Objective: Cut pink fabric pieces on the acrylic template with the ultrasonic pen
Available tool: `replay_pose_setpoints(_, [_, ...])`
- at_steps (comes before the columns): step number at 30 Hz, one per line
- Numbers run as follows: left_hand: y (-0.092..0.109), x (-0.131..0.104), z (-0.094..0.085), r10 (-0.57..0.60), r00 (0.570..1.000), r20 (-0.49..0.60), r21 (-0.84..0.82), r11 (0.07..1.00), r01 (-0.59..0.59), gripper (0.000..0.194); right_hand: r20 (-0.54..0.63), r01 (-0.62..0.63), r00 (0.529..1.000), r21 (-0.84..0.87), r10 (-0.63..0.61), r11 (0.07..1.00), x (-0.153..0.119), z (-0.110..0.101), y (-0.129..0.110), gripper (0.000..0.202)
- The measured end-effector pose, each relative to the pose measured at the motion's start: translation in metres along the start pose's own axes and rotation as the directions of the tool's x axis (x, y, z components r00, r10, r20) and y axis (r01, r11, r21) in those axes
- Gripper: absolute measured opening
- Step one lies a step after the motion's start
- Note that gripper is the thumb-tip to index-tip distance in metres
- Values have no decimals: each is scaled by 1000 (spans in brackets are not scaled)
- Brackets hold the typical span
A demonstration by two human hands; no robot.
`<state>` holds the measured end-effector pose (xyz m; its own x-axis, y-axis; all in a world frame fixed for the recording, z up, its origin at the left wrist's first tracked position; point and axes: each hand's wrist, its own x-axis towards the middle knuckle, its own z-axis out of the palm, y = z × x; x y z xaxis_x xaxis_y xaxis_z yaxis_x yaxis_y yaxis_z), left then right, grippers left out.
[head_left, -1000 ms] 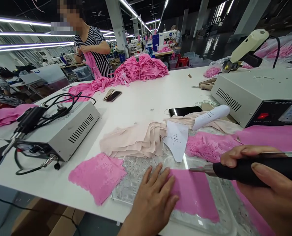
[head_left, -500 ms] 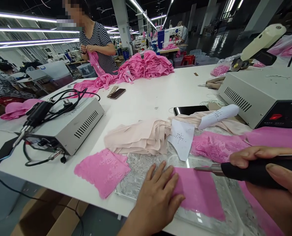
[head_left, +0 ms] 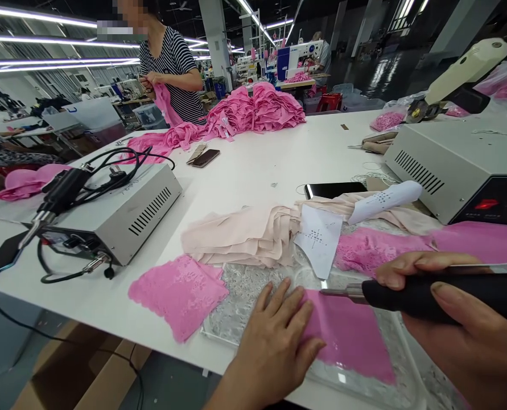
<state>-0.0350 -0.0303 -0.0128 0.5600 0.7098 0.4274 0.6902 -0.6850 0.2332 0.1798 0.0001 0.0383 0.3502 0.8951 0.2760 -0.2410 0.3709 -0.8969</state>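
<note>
My left hand (head_left: 274, 341) lies flat with its fingers spread, pressing the left edge of a pink fabric piece (head_left: 351, 336). That piece rests on a clear plastic board (head_left: 244, 293). In my right hand (head_left: 453, 319) is an ultrasonic handpiece (head_left: 407, 293) with a black grip and a slim metal tip. The tip touches or hovers just over the fabric's top edge, near my left fingertips; contact cannot be made out. A thin metal strip shows above the grip, its kind unclear. A white paper pattern (head_left: 319, 236) with dots lies just beyond the fabric.
Beige fabric pieces (head_left: 240, 236) and a pink lace piece (head_left: 178, 293) lie left of the board. Grey control boxes (head_left: 129, 210) stand on both sides, the left one with cables on top. A phone (head_left: 334, 189) lies behind. Across the table, a person handles pink garments (head_left: 253, 111).
The handpiece in my right hand has moved left along the fabric's top edge, closer to my left hand. My left hand stays on the fabric. The view has shifted slightly.
</note>
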Motion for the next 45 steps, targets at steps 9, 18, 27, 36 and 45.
replay_pose_setpoints(9, [-1, 0, 4, -14, 999, -37, -15, 1000, 13, 37, 106, 85, 991, 9, -86, 996, 1, -7, 9, 9])
replay_pose_setpoints(18, [-10, -1, 5, 62, 996, -61, 39, 997, -59, 34, -9, 144, 990, 87, -144, 986, 13, -20, -21, 11])
replay_pose_setpoints(27, [54, 32, 1, 151, 955, -257, -33, 986, -165, 21, -144, 69, 988, 61, -59, 996, 35, -114, -65, 15])
replay_pose_setpoints(36, [137, 76, 60, 127, 973, -193, -7, 991, -131, 22, -95, -103, 987, 251, 130, 963, 35, -136, -40, 22])
replay_pose_setpoints(45, [134, 72, 76, 116, 970, -214, 68, 992, -103, 26, -65, -147, 984, 217, 165, 965, 33, -132, -31, 27])
